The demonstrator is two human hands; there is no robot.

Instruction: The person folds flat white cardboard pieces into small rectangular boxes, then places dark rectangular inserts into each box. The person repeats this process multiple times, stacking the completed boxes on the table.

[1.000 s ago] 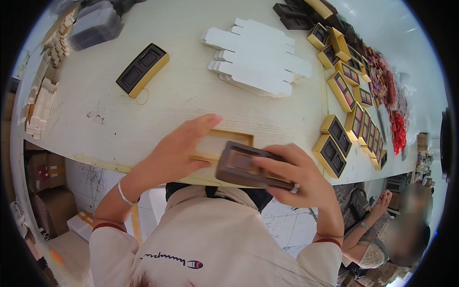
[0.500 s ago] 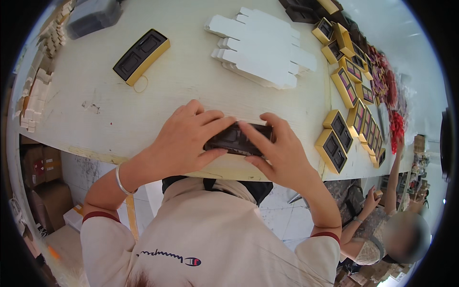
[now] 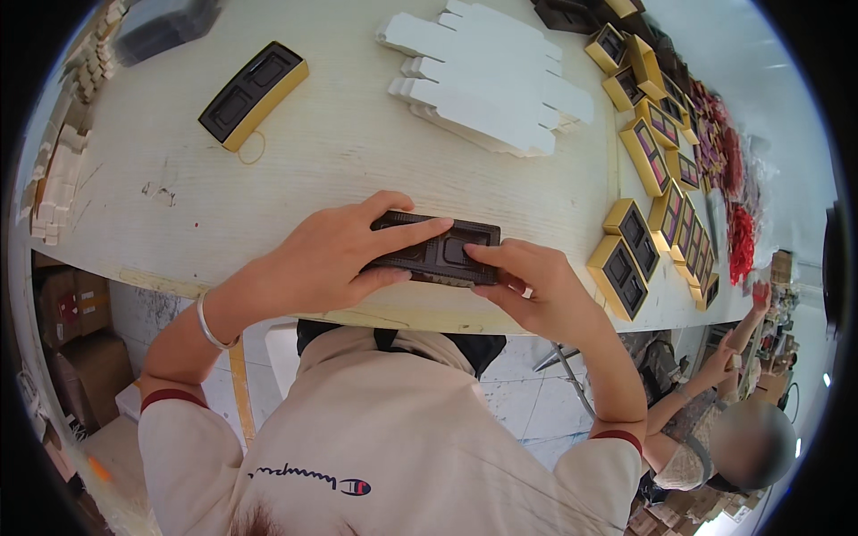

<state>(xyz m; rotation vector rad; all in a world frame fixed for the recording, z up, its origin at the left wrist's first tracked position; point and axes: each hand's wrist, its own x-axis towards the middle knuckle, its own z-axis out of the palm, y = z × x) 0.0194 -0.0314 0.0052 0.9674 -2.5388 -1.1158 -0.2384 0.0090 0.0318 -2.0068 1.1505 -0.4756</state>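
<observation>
The dark plastic tray (image 3: 438, 251) is held just inside the near edge of the table (image 3: 313, 170), its recesses turned upward and its long axis set roughly left to right, the right end angled slightly toward the body; its left end is straddled and clamped by the left hand (image 3: 332, 255); its right end is pinched by the right hand (image 3: 547, 284); its underside is hidden; tabletop is left open beyond, bounded by white flat cartons (image 3: 487, 76) and a gold box (image 3: 253, 94).
</observation>
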